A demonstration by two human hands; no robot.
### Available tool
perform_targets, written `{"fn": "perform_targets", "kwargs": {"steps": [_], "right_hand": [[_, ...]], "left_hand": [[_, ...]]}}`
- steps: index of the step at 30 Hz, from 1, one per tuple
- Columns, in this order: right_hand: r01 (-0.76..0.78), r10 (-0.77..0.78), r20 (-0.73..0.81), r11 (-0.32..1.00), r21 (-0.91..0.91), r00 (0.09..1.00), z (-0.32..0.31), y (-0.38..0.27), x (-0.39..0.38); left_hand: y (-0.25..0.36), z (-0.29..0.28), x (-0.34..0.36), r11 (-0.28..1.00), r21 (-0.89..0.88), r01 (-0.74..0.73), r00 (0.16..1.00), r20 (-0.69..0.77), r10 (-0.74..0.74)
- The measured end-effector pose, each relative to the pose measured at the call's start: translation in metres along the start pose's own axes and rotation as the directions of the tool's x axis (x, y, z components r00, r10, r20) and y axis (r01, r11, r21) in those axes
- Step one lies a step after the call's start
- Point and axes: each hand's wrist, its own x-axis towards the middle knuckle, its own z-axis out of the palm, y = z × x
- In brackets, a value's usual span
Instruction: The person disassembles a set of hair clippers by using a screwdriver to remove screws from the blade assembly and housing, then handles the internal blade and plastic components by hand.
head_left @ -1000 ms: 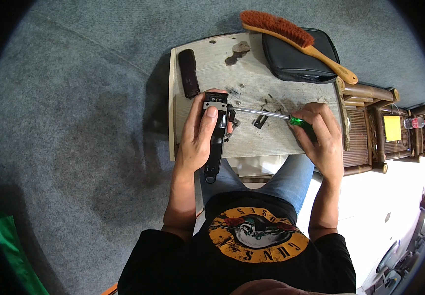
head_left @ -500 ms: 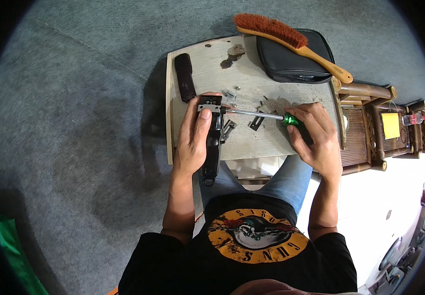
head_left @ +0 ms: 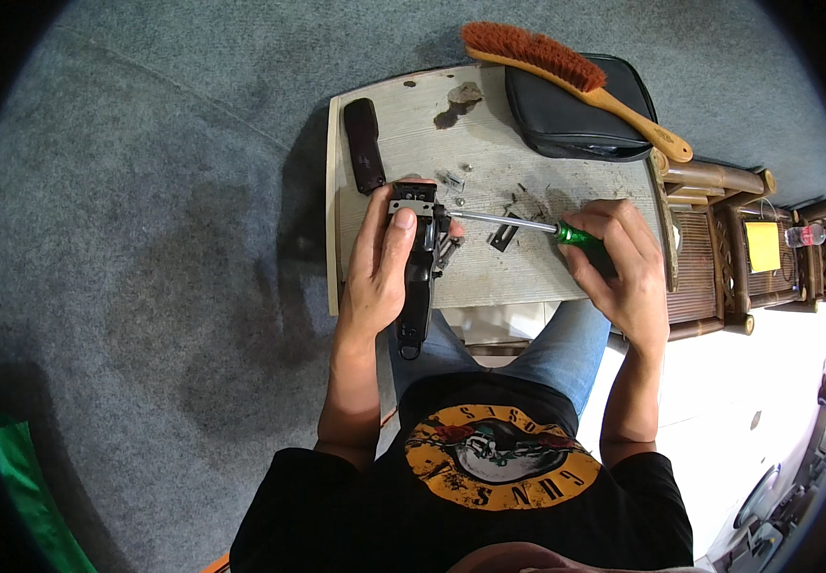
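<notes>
Green-handled screwdriver (head_left: 566, 232) sits pinched in the right hand (head_left: 629, 265); the left hand (head_left: 376, 272) curls around a black clipper (head_left: 419, 275).

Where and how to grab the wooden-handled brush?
Probably by its bare wooden handle, from the near right: the slim handle slants that way, its rounded end jutting past the black case beneath, while reddish-brown bristles cover the opposite end.
</notes>
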Motion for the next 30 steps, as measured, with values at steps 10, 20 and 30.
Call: {"fn": "perform_targets", "kwargs": {"steps": [10,20,30], "right_hand": [[-0.042,0.049,0.098,0.996,-0.079,0.994,-0.004,-0.005,0.003],[-0.024,0.024,0.003,0.999,0.035,1.0,0.001,-0.002,0.0],[-0.228,0.22,-0.113,0.972,-0.063,0.969,0.008,-0.004,0.002]], "left_hand": [[-0.001,-0.001,0.0,1.0,0.009,-0.01,1.0,-0.015,0.01],[-0.003,0.0,0.0,0.999,0.024,-0.045,0.999,-0.008,0.046],[0.001,0.006,-0.002,1.0,0.018,-0.021,0.995,-0.095,0.022]]}}
